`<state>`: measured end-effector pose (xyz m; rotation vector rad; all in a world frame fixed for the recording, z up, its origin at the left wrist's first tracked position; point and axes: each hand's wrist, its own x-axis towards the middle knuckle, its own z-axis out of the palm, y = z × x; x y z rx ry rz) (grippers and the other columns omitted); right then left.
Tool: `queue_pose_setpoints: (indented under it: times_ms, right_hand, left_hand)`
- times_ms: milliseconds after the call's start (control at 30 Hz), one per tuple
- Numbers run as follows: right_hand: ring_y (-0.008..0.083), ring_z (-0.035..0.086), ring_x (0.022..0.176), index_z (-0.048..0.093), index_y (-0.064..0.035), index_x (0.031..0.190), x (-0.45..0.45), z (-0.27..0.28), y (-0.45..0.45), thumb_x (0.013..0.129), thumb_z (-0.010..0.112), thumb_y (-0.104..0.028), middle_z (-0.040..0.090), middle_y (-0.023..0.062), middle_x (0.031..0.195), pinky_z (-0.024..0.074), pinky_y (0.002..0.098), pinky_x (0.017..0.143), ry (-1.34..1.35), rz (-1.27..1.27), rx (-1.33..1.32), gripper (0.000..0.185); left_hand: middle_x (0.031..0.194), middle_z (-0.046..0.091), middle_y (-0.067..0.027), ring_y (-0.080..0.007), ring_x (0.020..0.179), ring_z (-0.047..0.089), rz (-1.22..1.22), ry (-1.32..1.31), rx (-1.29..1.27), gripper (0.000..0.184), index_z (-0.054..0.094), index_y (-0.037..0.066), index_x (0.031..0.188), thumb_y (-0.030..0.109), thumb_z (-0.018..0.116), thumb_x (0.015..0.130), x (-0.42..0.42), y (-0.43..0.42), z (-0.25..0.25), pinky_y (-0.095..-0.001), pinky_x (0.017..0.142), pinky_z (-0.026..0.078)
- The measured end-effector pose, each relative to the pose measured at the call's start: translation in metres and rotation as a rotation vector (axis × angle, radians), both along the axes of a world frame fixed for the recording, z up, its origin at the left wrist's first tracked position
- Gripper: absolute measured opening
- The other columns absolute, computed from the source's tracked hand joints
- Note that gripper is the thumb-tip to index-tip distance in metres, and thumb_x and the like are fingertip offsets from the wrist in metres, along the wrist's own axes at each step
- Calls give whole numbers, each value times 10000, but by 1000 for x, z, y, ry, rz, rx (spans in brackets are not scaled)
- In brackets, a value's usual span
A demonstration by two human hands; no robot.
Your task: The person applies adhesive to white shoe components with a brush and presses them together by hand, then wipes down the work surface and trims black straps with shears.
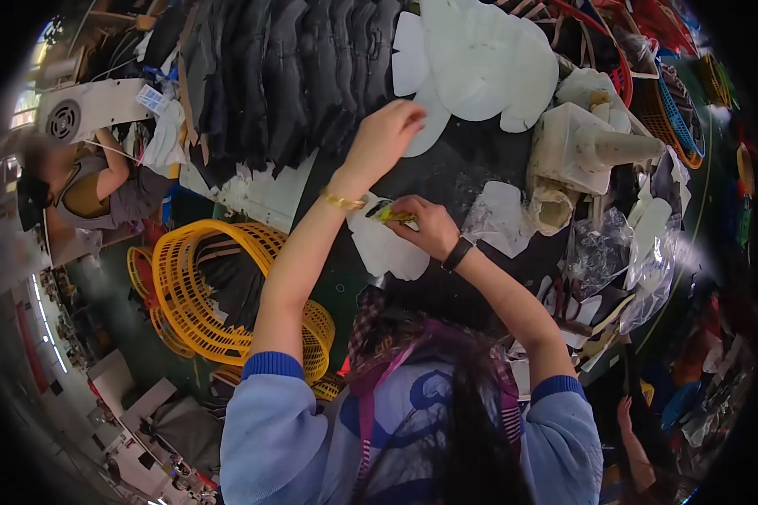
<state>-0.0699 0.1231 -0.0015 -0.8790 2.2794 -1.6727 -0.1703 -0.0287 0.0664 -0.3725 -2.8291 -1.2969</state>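
Note:
My left hand is raised above the dark work surface, near the lower edge of a stack of white shaped pieces. Its fingers are curled in together, and whatever they might hold is hidden. Lower down, my right hand is closed around a small yellow-green tool, whose exact kind I cannot make out. Under and beside that tool lies a loose white cut piece. To the right of my right hand is another white piece, partly covered by clear plastic.
Rows of black pieces fill the table's far left. A dirty white container with a spout stands at right, near crumpled clear plastic. Yellow baskets stand below left. Another person sits at a machine.

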Motion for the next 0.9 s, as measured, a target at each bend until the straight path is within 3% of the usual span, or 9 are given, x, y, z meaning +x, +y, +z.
queue_pose_setpoints:
  times_ms: [67, 133, 200, 300, 533, 633, 700, 800, 900]
  right_hand:
    - [273, 636, 697, 577, -27, 856, 6, -6, 10, 724, 714, -114, 620, 105, 885, 524, 319, 619, 10, 76, 137, 209]
    - [253, 638, 651, 573, -40, 825, 29, 3, 40, 706, 734, -137, 619, 87, 801, 522, 322, 580, 68, 158, 172, 222]
    - [235, 635, 608, 582, -57, 792, 42, 10, 64, 712, 745, -192, 614, 85, 716, 515, 320, 540, 6, 256, 304, 226]
    - [234, 622, 575, 586, -48, 747, 17, 4, 56, 745, 730, -289, 606, 91, 668, 492, 318, 499, 54, 83, 431, 280]
    - [241, 625, 591, 563, -22, 776, -48, 15, -22, 752, 724, -229, 603, 100, 705, 495, 312, 517, 287, 21, 128, 264]
    - [173, 619, 582, 588, -11, 762, -38, 44, 42, 746, 724, -181, 607, 88, 682, 480, 269, 527, 20, -191, 170, 219]
    - [276, 586, 503, 565, -24, 689, -31, 75, 101, 741, 721, -263, 588, 125, 577, 465, 338, 497, 51, -581, 329, 290]
    - [315, 588, 557, 575, -19, 734, -24, 82, 173, 773, 690, -271, 583, 154, 613, 456, 365, 512, 158, -857, 541, 280]
    - [335, 594, 614, 581, -25, 764, -15, 61, 186, 785, 674, -283, 596, 164, 676, 460, 373, 536, 200, -798, 659, 275]
  left_hand:
    - [823, 607, -111, -321, 751, 592, 102, -53, -89, 202, 558, 42, 998, 65, 586, 799, 48, -38, -20, -374, 667, 485]
    - [931, 584, -127, -312, 839, 578, 168, -182, -163, 273, 556, 20, 1025, 65, 632, 767, 109, -55, -40, -377, 721, 477]
    - [1057, 526, -136, -309, 952, 531, 183, -47, -331, 368, 549, 0, 1074, 59, 669, 731, 148, -48, -48, -372, 783, 460]
    - [1104, 479, -124, -300, 984, 495, 188, -89, -327, 485, 524, -4, 1134, 65, 705, 689, 159, -44, -56, -358, 816, 451]
    - [1060, 506, -104, -289, 931, 515, 217, -24, -353, 442, 557, 20, 1062, 84, 724, 658, 158, -40, -47, -360, 762, 455]
    - [800, 580, -87, -216, 762, 574, 359, -292, -120, 252, 598, 12, 938, 17, 683, 701, 158, -54, -52, -308, 666, 464]
    - [781, 618, -29, -80, 728, 564, 406, -532, 345, 125, 618, -3, 894, 4, 657, 776, 151, -57, -20, -212, 680, 453]
    - [854, 630, -56, -133, 775, 591, 331, -150, 636, 158, 625, -1, 887, -94, 622, 759, 155, -32, 34, -245, 692, 483]
    - [897, 608, -101, -264, 813, 606, -49, 404, 163, 201, 630, 31, 886, -60, 640, 707, 157, 14, 32, -297, 700, 512]
